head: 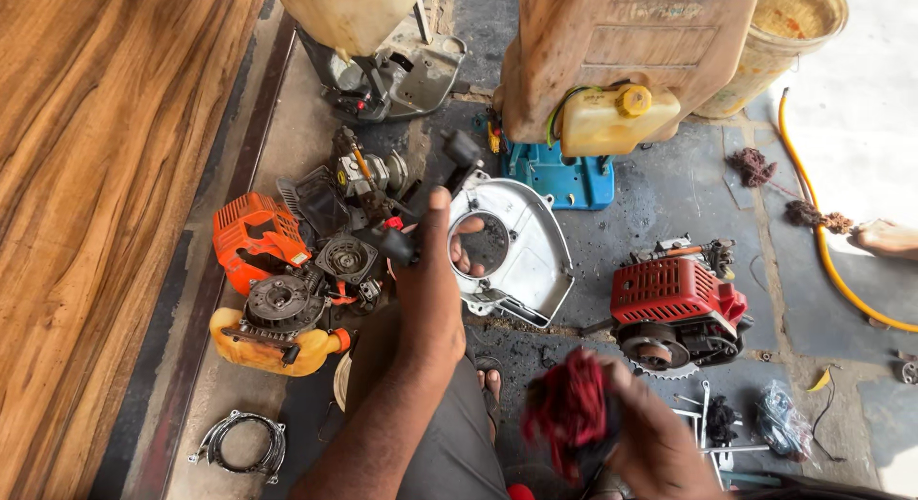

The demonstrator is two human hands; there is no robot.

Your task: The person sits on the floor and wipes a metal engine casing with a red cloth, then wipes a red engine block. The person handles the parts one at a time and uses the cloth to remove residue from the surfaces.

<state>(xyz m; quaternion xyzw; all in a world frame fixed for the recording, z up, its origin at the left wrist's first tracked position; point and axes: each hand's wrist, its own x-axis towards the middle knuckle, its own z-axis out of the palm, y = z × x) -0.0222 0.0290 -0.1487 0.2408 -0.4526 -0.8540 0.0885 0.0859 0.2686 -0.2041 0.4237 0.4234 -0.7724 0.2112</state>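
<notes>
Seen from above on an oil-stained concrete workshop floor [669, 189]: left hand [430, 290] raised mid-frame, fingers [467, 256] curled through the round opening of a white metal fan housing [516, 256] and pinching its rim against the thumb, with a small black engine part [392, 244] caught in the same grip. Housing tilted up off the floor, just right of a heap of dismantled parts. Probably light and stiff sheet metal, likely greasy, with edges that may be sharp; best gripped at the ring of the opening or the outer flange, as here.

Right hand [641, 443] low in frame, fingers closed around a bunched red cotton rag [569, 414], soft and limp, easily held in a fist.

Left of the housing: orange plastic engine cover [251, 230], grey finned engine block [282, 304] resting on a yellow-orange fuel tank [258, 352]. Right: red-shrouded small engine [674, 304], upright, well apart from the hands.

At top: large beige plastic sprayer tank [622, 51], contents hidden, and against it a small translucent yellow fuel tank with yellow cap [617, 118], level impossible to tell. Worn cream bucket [784, 32] at upper right, holding what looks like a yellowish residue. Yellow hose [813, 223] trailing along the right edge.
</notes>
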